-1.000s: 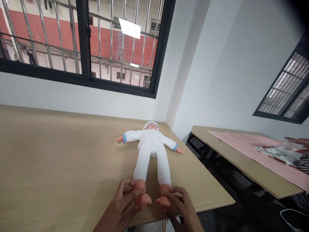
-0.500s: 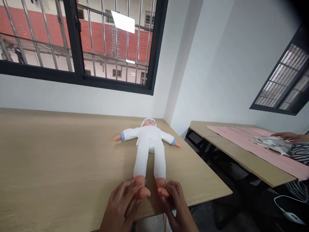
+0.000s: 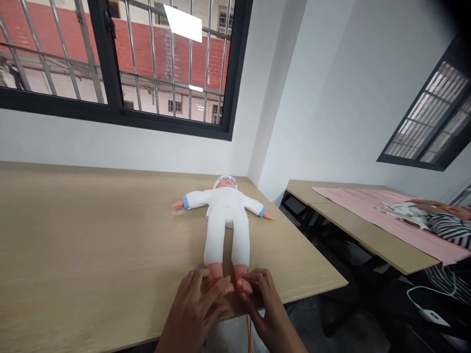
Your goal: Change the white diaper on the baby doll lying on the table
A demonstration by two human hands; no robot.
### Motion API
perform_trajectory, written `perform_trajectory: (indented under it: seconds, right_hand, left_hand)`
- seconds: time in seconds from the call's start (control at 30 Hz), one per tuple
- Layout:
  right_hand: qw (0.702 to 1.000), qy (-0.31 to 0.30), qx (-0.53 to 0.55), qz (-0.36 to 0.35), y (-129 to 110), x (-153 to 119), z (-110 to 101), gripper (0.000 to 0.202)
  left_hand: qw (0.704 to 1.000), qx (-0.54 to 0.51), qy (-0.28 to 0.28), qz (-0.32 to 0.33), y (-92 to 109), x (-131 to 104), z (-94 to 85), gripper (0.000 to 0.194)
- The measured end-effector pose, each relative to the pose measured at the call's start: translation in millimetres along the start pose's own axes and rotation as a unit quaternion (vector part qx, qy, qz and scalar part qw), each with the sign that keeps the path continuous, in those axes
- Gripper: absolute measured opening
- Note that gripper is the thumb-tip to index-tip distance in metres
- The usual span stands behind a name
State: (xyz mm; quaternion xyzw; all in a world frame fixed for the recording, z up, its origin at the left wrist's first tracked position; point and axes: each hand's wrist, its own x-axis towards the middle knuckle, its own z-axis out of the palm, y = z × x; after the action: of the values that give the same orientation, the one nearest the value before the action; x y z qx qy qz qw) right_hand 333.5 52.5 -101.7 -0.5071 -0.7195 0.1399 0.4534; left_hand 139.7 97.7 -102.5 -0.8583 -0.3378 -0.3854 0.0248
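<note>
A baby doll (image 3: 227,203) in a white outfit with blue cuffs lies on its back on the wooden table (image 3: 103,245), arms spread. Its lettered white cap (image 3: 225,179) points toward the wall and its bare feet toward me. My left hand (image 3: 195,304) has bent fingers around the foot on the left, covering part of it. On the other foot, my right hand (image 3: 267,306) grips with fingers at the ankle and thumb below the toes. Both feet lie close to the table's near edge.
To the right, across a gap, another table (image 3: 331,208) carries a pink cloth (image 3: 356,206). A person's arm in a striped sleeve (image 3: 449,228) reaches over white fabric (image 3: 401,212) there. A white cable with a box (image 3: 434,317) hangs below. A barred window (image 3: 172,63) is ahead.
The doll's feet have come slightly closer together, with my left hand shifting a little right. The view has tilted slightly. The other person's arm has moved over the white fabric.
</note>
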Motion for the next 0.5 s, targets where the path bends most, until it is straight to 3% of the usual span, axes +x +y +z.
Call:
perform_trajectory:
  seconds: [0.1, 0.23, 0.37, 0.5]
  right_hand:
    - [1.000, -0.010, 0.014, 0.013, -2.8, 0.3, -2.2, 0.021]
    - [0.998, -0.034, 0.032, 0.035, -3.2, 0.5, -3.8, 0.023]
    - [0.999, -0.019, 0.035, 0.031, 0.9, -0.8, -0.7, 0.021]
    - [0.998, -0.037, 0.011, 0.043, 1.7, -1.1, -1.0, 0.020]
  left_hand:
    - [0.999, 0.031, -0.015, -0.002, 4.3, 5.1, 3.9, 0.041]
    - [0.999, 0.044, 0.011, -0.001, 9.6, 11.3, 8.1, 0.023]
    - [1.000, 0.002, 0.027, 0.012, 11.0, 9.2, 10.7, 0.020]
    - [0.997, -0.068, 0.010, -0.032, 11.0, 3.4, 8.9, 0.024]
